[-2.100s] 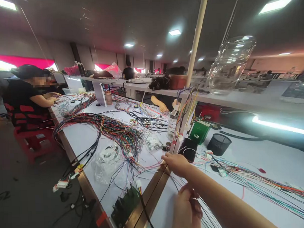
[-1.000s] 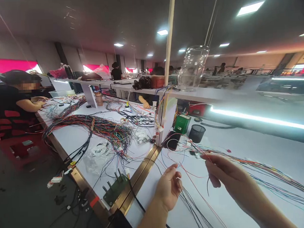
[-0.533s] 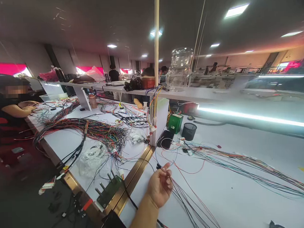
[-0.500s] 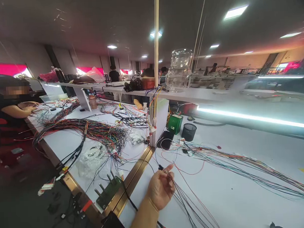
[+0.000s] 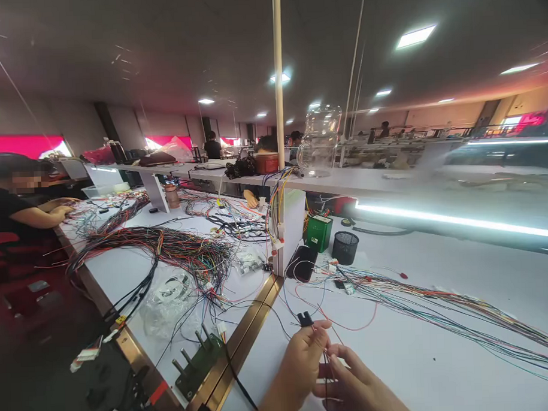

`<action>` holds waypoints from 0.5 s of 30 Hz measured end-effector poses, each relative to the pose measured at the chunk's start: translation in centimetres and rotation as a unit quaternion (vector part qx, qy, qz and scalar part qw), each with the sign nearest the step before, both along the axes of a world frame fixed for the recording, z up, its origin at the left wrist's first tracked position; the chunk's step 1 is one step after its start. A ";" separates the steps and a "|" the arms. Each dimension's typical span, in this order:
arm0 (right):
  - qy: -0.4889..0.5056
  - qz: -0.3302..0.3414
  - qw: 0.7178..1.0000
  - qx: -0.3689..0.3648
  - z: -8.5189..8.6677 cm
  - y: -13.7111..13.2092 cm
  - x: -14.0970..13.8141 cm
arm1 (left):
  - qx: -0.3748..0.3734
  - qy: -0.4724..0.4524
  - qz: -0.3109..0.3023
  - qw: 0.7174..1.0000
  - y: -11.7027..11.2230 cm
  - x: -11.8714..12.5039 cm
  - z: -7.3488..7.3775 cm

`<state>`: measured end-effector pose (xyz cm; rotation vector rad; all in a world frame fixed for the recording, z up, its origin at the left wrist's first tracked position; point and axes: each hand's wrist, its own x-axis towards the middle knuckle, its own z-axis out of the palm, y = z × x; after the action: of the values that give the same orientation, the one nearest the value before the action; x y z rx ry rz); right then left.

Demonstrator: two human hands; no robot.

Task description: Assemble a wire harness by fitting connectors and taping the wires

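The left hand (image 5: 301,361) pinches thin wires (image 5: 325,362) between its fingers, just below black connectors (image 5: 308,317); whether the right hand's fingers, right hand (image 5: 354,379) close beside, also grip is unclear. A loose red wire (image 5: 375,311) nearby could snag the held leads. White table (image 5: 396,351), brass-coloured strip (image 5: 248,332), tangled bundle (image 5: 189,244), then shelf (image 5: 367,179) and ceiling lights (image 5: 416,37).
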<state>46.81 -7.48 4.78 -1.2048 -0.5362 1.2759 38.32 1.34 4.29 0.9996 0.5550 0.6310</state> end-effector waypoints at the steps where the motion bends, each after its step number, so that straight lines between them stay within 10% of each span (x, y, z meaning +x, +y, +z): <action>1: 0.037 0.010 0.999 0.005 -0.7 0.9 -0.4 | 0.002 0.020 0.011 1.000 0.2 -0.1 0.0; 7: 0.058 -0.023 0.998 0.021 -2.2 2.5 0.8 | 0.080 0.088 0.047 0.992 1.0 -0.3 -0.1; 15: 0.023 -0.028 0.999 0.007 -3.0 2.1 1.1 | -0.109 -0.057 0.121 0.985 2.7 0.1 -0.5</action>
<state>47.91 -5.35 1.75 -1.1692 -0.4743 1.2474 38.46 4.04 3.80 0.6912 0.6346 0.8189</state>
